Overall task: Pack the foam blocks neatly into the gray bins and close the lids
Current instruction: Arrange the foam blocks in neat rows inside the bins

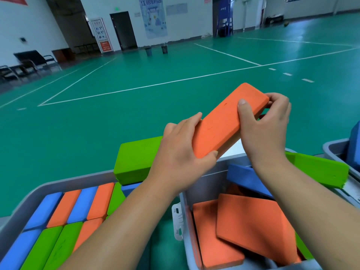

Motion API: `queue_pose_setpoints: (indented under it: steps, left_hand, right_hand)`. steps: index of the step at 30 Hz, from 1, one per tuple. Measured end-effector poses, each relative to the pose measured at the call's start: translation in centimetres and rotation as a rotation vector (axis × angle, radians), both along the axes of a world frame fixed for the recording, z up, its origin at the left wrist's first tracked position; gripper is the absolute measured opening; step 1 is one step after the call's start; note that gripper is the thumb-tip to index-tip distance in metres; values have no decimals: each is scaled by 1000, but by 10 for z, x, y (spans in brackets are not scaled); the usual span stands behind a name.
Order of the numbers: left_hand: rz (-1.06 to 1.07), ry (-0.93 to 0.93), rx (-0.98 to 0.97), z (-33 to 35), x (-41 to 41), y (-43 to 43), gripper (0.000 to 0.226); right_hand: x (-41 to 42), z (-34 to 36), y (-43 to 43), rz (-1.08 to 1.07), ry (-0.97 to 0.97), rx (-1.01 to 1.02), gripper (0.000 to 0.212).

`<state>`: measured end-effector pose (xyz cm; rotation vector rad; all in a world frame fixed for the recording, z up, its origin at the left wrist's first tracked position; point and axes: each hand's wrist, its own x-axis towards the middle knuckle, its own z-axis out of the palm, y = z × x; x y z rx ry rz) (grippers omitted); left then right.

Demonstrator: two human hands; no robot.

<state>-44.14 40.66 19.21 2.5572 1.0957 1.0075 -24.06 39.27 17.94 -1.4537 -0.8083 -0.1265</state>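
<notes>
two bare hands, seen from the head camera, hold one long orange rectangular foam block tilted in the air above the far edge of the middle gray plastic bin. the left hand curls around the block's lower near end. the right hand grips its raised far end, thumb on top. inside this bin lie loose orange foam slabs and a blue foam block. the left gray bin holds packed rows of blue, orange and green blocks, and a large green foam block rests at its far edge.
</notes>
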Motion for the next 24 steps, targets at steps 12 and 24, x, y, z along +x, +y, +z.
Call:
queue_pose_setpoints:
  steps: [12,24]
  left_hand:
    - [12,95,350,38,-11,12,86]
    - [301,333,310,-19,-105,68,86]
  right_hand:
    - [-15,20,-4,92,114,110,40]
    - [-71,-39,27,459,-49,-253,42]
